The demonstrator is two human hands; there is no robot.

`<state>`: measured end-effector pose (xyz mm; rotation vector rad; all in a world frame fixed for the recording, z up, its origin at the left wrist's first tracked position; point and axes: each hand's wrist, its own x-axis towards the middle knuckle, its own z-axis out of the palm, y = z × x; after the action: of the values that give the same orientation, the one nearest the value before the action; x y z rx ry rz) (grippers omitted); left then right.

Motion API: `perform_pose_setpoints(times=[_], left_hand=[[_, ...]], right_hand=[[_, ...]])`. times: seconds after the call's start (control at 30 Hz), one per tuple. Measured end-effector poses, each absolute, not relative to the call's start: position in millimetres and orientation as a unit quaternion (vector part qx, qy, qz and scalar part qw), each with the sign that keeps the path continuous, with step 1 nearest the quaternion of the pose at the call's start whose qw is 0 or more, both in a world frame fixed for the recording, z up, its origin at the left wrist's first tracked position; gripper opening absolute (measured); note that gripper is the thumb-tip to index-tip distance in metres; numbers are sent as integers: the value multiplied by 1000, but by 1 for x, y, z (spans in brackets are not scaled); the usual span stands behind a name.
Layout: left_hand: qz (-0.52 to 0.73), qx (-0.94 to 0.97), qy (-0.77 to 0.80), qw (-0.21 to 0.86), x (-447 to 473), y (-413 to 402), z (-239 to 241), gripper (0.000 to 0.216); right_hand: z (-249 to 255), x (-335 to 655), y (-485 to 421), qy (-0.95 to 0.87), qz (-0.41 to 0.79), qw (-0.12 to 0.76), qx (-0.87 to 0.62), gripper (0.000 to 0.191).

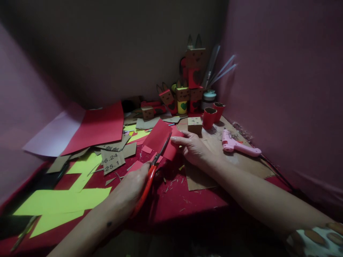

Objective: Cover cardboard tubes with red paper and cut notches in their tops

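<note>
Cutting red paper point(158, 136) with scissors point(154, 165), open-topped tubes point(209, 120), lidded jar point(209, 100)

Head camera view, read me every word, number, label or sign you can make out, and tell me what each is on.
"6.24": cardboard scrap, after a partly visible character.
"25.1": same scrap, below.
Characters on the cardboard piece just behind it: too blurred to read.
Nothing else is legible.

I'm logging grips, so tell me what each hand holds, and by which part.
The left hand holds scissors by the orange handles; the right hand holds red paper by its right side.
</note>
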<state>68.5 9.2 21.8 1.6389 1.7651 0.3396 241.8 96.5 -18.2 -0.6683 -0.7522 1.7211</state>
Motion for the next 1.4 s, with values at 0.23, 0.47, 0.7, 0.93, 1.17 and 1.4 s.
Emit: perform_pose_setpoints(times=[0.23,0.47,0.7,0.93,1.17,1.4], left_hand=[[143,562,697,421,72,9,18,37],[133,630,674,361,70,8,22,35],[138,627,675,362,66,5,21,34],[157,668,654,318,69,6,18,36],[160,690,642,293,69,9,14,38],[107,678,664,297,65,14,15,42]], right_hand=[[-16,241,96,-312,727,543,-282,34],[-16,242,95,-321,725,543,-276,30],[-20,242,96,-338,723,541,-265,26],[-20,242,95,-342,729,535,-255,29],[-24,242,97,-379,717,531,-248,32],[-22,243,98,-370,724,527,-248,37]])
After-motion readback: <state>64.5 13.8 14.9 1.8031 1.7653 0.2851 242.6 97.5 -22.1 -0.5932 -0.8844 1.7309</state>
